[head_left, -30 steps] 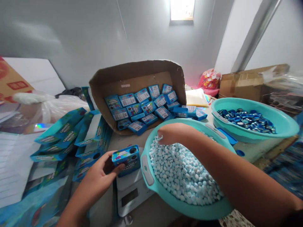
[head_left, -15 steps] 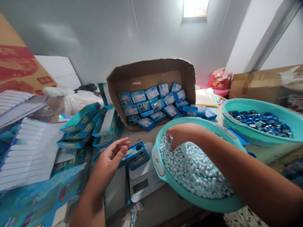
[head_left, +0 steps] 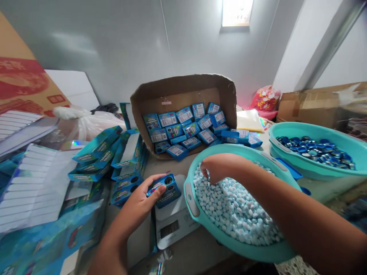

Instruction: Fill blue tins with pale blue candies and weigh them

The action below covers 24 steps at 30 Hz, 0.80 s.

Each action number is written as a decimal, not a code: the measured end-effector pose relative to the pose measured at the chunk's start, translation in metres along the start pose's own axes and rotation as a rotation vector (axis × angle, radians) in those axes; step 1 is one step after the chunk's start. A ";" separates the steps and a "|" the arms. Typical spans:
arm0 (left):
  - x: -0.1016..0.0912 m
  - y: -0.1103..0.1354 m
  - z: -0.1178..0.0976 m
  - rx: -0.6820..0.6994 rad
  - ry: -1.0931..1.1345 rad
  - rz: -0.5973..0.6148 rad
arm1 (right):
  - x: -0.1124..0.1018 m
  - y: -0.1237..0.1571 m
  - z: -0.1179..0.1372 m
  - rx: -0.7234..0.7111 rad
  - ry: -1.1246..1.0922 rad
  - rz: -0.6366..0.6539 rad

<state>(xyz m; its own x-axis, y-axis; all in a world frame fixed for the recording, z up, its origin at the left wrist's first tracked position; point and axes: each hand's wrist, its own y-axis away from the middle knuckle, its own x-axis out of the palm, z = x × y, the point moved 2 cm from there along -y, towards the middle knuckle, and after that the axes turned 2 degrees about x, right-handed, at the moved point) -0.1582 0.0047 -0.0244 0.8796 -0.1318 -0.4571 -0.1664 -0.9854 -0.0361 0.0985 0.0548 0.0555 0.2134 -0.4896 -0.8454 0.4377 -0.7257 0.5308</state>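
Note:
My left hand (head_left: 140,200) has its fingers closed round the left end of a small blue box (head_left: 165,187) with two round holes in its top, which rests on a white scale (head_left: 172,219). My right hand (head_left: 215,167) reaches into a teal basin (head_left: 190,198) heaped with small pale blue-white tablets (head_left: 235,208); its fingertips are curled down into the tablets at the basin's far left, and what they pinch is hidden.
A tipped cardboard box (head_left: 183,89) spills several small blue boxes (head_left: 183,128). Flat blue cartons (head_left: 99,152) are stacked at left beside white sheets (head_left: 37,179). A second teal basin (head_left: 315,168) of blue caps (head_left: 314,149) sits at right, more cardboard boxes (head_left: 309,103) behind.
My left hand let go of the small blue box half a second ago and has now closed on it again on the scale. My right hand dipped deeper into the tablets.

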 end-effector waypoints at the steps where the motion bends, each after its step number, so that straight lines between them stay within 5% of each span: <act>1: 0.001 -0.001 0.000 -0.002 0.010 0.008 | 0.001 -0.001 0.000 -0.007 0.000 0.000; 6: 0.006 -0.003 -0.004 0.047 0.024 -0.002 | 0.004 -0.004 0.001 -0.028 0.014 -0.018; 11: 0.008 -0.003 -0.006 0.106 0.098 -0.135 | 0.005 -0.003 0.007 -0.001 0.037 -0.054; 18: -0.011 0.010 -0.019 0.219 0.385 -0.648 | 0.008 -0.007 0.004 -0.013 0.038 -0.057; 24: -0.019 0.011 -0.022 0.249 0.587 -0.897 | 0.010 -0.009 -0.001 0.018 0.045 -0.067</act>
<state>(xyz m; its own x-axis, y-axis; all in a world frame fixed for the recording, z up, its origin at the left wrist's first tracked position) -0.1669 -0.0057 0.0030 0.7900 0.5251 0.3166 0.6119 -0.7081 -0.3524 0.0971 0.0569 0.0426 0.2239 -0.4178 -0.8805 0.4362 -0.7649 0.4739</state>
